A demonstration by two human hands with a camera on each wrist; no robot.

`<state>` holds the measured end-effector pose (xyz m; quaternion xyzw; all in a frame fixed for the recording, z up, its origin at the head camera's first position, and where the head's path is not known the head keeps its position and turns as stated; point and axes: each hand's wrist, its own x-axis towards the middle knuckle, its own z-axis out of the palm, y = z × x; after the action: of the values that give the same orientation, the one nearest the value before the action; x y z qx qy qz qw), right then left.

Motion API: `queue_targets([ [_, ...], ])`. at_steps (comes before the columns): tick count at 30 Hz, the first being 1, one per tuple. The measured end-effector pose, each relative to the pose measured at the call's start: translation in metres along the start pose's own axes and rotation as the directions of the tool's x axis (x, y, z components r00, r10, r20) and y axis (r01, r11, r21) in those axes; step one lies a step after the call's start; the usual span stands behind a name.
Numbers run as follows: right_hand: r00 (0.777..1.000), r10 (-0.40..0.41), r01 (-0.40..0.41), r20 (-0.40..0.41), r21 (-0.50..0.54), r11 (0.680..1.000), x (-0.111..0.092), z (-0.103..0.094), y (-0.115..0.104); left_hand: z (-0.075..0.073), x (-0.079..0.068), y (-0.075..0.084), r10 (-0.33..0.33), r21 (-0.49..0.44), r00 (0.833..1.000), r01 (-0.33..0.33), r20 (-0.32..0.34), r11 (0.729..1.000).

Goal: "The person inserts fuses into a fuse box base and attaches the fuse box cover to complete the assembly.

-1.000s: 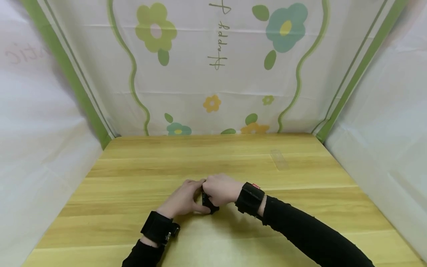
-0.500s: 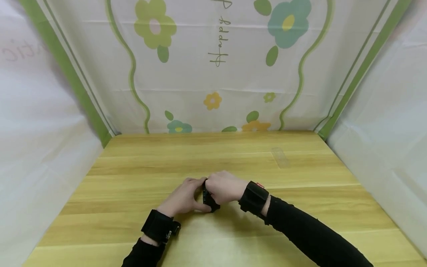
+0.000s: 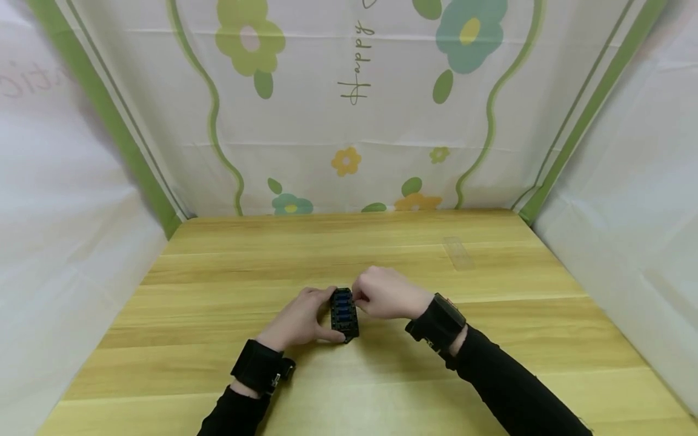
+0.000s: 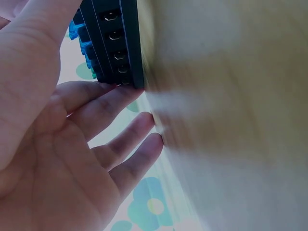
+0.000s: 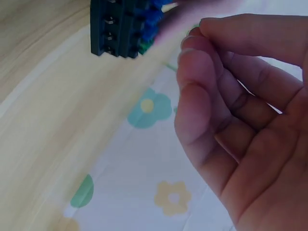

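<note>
Black block (image 3: 351, 327) with blue inserts (image 3: 342, 306) sits base-down on a wood-grain tabletop (image 3: 218, 272), near the middle of the head view, its long axis running from front to back. Bare wood stretches left and right of it, and the block lies well apart from the table's back edge and its 2 side edges. A flower-printed cloth (image 3: 294, 121) rises at the back edge, and 2 white side cloths (image 3: 71, 200) (image 3: 627, 230) flank the table, with green borders at the rear corners. A clear strip (image 3: 458, 253) lies flat toward the right rear, well apart from the block.

Blocking the left approach is the person's left hand (image 3: 300, 321), its thumb at the near end and 2 fingers against the far end, pinching the block between them; the other 2 fingers are spread apart by the tabletop. Just beside the block's right long side is the right hand (image 3: 389, 295), fingers curled and thumb tip pressed to the index finger; whether anything small sits between them cannot be told. Black straps (image 3: 262, 369) (image 3: 438, 320) wrap 2 wrists, above black sleeves (image 3: 234, 418) (image 3: 512, 387).
</note>
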<state>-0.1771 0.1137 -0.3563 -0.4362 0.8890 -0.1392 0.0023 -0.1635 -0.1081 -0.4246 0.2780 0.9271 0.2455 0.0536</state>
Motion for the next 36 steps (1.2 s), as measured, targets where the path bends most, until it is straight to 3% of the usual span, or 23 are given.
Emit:
queue_targets([
  [7,0.992,0.035,-0.033,-0.12,0.016,0.999,-0.017,0.001,0.013,0.001,0.0,0.0,-0.019,0.01,1.0,0.019,0.004,1.0],
  [16,0.968,0.123,-0.138,-0.22,-0.053,0.989,-0.041,0.017,0.025,0.0,-0.002,0.001,-0.032,0.002,0.999,0.032,0.017,0.999],
  [26,0.916,0.194,-0.217,-0.351,-0.026,0.976,-0.065,0.011,0.04,0.001,-0.003,0.001,-0.042,-0.012,0.999,0.042,0.026,0.999],
  [36,0.895,0.237,-0.284,-0.377,-0.074,0.956,-0.078,0.009,0.047,0.0,-0.002,0.002,-0.04,-0.01,0.999,0.041,0.025,0.999],
])
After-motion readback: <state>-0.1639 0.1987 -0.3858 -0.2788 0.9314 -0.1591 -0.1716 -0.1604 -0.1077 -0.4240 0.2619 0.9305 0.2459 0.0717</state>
